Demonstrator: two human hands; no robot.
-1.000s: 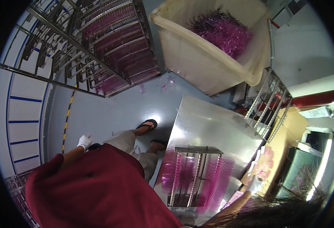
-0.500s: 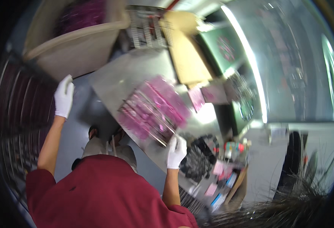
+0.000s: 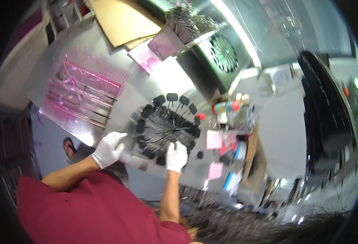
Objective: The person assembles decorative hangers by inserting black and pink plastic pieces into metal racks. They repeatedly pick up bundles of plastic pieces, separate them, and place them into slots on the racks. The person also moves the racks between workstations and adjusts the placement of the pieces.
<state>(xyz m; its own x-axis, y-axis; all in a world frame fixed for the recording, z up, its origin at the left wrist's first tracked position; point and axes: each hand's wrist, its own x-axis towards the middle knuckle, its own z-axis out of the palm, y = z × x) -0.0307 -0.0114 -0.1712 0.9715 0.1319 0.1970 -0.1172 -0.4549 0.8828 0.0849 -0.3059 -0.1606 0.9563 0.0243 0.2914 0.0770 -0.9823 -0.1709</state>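
A ring of black paddle-shaped pieces on thin stems lies on the metal table, its stems meeting near the middle. At its near side, my right hand, in a white glove, reaches over the pieces with fingers bent together; whether a piece is between them is hidden. My left hand, also white-gloved, hovers by the table's near edge, left of the ring, its thumb and fingers apart and nothing visible in them. Beyond it lies a rack of metal rods carrying pink translucent looped pieces.
Yellow-brown board lies at the back, near a pink card and a box of dark bristly pieces. To the right are a coloured bottle, pink pads and a cardboard box. A bright tube light runs above.
My view has swung right. The left hand has come in from far left to the table edge. My right hand has left the rack's rod end and moved onto the black ring.
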